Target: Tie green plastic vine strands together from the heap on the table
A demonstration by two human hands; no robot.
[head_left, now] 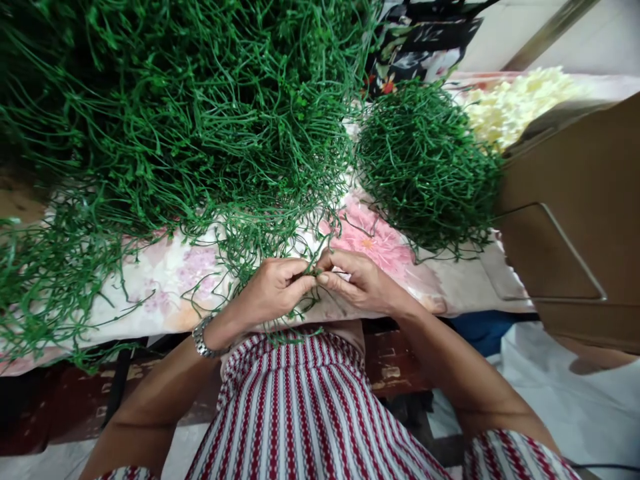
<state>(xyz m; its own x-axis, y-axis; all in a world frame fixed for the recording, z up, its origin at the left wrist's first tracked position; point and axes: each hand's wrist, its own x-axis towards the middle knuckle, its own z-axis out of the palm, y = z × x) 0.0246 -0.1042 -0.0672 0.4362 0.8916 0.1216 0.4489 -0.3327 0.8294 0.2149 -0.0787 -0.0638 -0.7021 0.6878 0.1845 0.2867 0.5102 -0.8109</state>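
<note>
My left hand (pixel 274 288), with a metal-banded watch (pixel 202 336) at the wrist, is closed in a pinch at the table's near edge. Facing it, with the fingertips almost touching, my right hand (pixel 361 280) pinches too. Between both sets of fingertips is a thin green stem (pixel 314 255), partly hidden by the fingers; it looks like artificial plant material. Loose green stems (pixel 250 243) lie just beyond and under my left hand, and a few hang over the edge towards my lap.
A large heap of green stems (pixel 200 120) covers the back left; a smaller pile (pixel 430 167) sits right. A cardboard box (pixel 575 227) stands at the right edge, pale yellow petals (pixel 525 100) behind it. Beneath lies a floral cloth (pixel 370 240). A dark floral bag (pixel 415 50) is at the back.
</note>
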